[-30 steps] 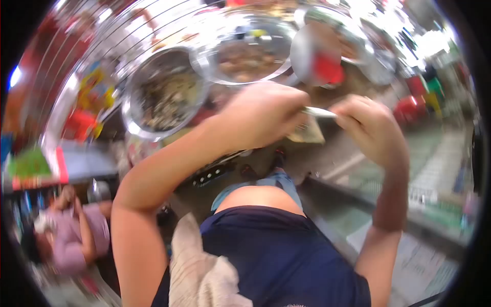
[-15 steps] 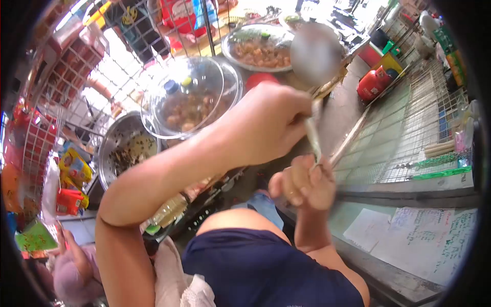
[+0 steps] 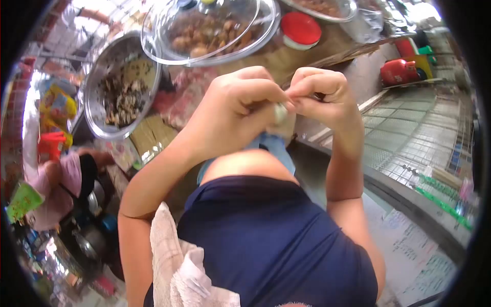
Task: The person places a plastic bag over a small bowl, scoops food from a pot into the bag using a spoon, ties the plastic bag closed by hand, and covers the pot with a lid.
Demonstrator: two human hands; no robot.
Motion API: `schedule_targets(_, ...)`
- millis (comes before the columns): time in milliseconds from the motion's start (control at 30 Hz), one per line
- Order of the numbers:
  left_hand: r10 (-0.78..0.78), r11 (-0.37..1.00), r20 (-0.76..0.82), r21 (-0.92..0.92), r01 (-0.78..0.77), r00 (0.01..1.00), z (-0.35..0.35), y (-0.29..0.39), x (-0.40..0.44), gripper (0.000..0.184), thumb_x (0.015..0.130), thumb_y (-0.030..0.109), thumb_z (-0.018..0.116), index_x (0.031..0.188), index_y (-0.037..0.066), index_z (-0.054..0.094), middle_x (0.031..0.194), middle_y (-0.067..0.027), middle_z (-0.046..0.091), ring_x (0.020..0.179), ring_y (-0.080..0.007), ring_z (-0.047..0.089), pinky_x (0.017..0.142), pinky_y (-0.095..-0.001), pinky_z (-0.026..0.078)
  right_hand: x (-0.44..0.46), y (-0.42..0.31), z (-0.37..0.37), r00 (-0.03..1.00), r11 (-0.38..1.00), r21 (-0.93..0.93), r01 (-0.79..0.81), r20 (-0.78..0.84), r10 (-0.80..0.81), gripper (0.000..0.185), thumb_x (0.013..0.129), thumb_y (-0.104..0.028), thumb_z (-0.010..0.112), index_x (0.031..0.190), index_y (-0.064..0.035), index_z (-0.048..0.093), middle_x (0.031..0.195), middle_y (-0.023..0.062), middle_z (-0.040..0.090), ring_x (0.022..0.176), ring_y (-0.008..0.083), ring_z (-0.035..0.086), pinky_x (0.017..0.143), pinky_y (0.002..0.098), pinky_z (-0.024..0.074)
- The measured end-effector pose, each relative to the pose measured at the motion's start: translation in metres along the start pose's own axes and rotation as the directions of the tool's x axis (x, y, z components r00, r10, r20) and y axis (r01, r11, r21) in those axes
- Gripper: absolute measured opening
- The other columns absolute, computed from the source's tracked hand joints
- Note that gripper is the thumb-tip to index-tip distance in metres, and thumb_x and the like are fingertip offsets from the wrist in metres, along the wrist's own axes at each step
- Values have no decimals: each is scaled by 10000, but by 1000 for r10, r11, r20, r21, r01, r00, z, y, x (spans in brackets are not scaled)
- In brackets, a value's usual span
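In the middle of the view, both hands meet in front of the body at a small, twisted plastic bag (image 3: 280, 113). My left hand (image 3: 240, 102) is closed, thumb and fingers pinching it. Close beside it, my right hand (image 3: 323, 94) pinches the thin twisted end, its fingertips against those of the left. A pale, whitish part of the bag shows below the left thumb; the rest is blurred or hidden by the hands, and its contents cannot be made out.
Beyond the hands stand a tray of brown food under a clear lid (image 3: 215, 51), a red-lidded tub (image 3: 300, 29) and a metal bowl of dark food (image 3: 88, 97). A red gas cylinder (image 3: 398, 73) is at right, by wire mesh (image 3: 409, 123). Another person (image 3: 56, 194) is at left.
The view has tilted down toward my body. My hands have come side by side, fingertips meeting. The blurred round shape above my left hand is gone from there.
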State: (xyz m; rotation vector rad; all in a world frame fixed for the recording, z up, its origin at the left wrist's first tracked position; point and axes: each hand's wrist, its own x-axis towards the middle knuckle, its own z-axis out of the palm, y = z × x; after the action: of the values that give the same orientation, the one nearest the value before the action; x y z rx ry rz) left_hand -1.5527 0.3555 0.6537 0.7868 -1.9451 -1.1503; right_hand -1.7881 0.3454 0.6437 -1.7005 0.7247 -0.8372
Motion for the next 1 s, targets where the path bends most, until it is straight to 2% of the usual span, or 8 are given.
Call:
schedule_targets(67, -149, 985, -233, -115, 125, 961, 23, -31, -24, 114, 876, -10, 714, 986, 9, 734, 886, -85, 673, 806, -163, 649, 695, -285, 520, 0, 16, 14, 985, 986, -8, -169, 17, 169, 102, 891, -22, 705, 976, 12, 750, 834, 23, 647, 714, 69, 574, 620, 245, 440)
schedule_targets(233, -41, 958, -434, 238, 158, 900, 51, -72, -36, 184, 874, -68, 679, 1043, -7, 716, 936, -100, 714, 857, -173, 689, 747, -298, 546, 30, 38, 5, 951, 955, -86, -284, 104, 292, 136, 910, -80, 664, 980, 4, 746, 810, 72, 677, 701, 95, 575, 625, 268, 468)
schedule_targets(400, -76, 923, -674, 231, 308, 735, 79, -71, -44, 347, 777, -138, 636, 1082, 18, 691, 904, -133, 712, 829, -273, 701, 751, -361, 550, 70, 50, -3, 902, 959, -122, -255, 327, 281, 202, 861, -150, 679, 929, 34, 730, 778, 185, 695, 688, 206, 662, 650, 340, 515)
schedule_targets(567, -99, 798, -849, 244, 551, 519, 90, -69, -32, 171, 905, -46, 629, 1068, -24, 674, 913, -128, 693, 785, -158, 660, 716, -271, 523, 101, 61, 7, 900, 983, -133, -130, 400, 173, 239, 868, -179, 674, 907, 49, 733, 785, 201, 707, 671, 237, 687, 650, 358, 529)
schedule_targets(633, -114, 808, -912, 146, 570, 395, 90, -76, -19, 156, 886, -9, 643, 1040, 9, 660, 893, -177, 665, 759, -303, 649, 703, -365, 515, 106, 64, 11, 919, 984, -50, -169, 353, 175, 213, 864, -137, 705, 993, 34, 704, 764, 161, 704, 674, 187, 683, 629, 320, 527)
schedule_targets(700, -399, 895, -908, -355, 271, 127, 94, -94, -10, 103, 987, 44, 570, 1056, -1, 632, 894, -41, 669, 756, -126, 624, 679, -279, 508, 97, 62, 18, 962, 970, 141, -200, 215, 168, 227, 860, -110, 724, 1042, 19, 681, 757, 134, 698, 672, 160, 677, 615, 298, 522)
schedule_targets(767, -503, 864, -862, -504, 3, 66, 89, -107, -10, 111, 1009, 52, 551, 1072, -4, 624, 928, -4, 658, 800, -63, 600, 681, -233, 497, 84, 68, 23, 980, 995, -105, 1, 198, 20, 228, 854, -100, 743, 1055, -24, 669, 787, 98, 696, 645, 173, 666, 610, 308, 534)
schedule_targets(1000, -545, 839, -824, -531, 120, 159, 95, -152, -37, 125, 976, 30, 602, 1088, -8, 644, 982, -43, 695, 861, -84, 629, 731, -251, 523, 65, 139, 72, 969, 888, -387, 247, 74, -237, 111, 862, -89, 700, 967, -51, 699, 822, 139, 685, 723, 319, 680, 642, 396, 552)
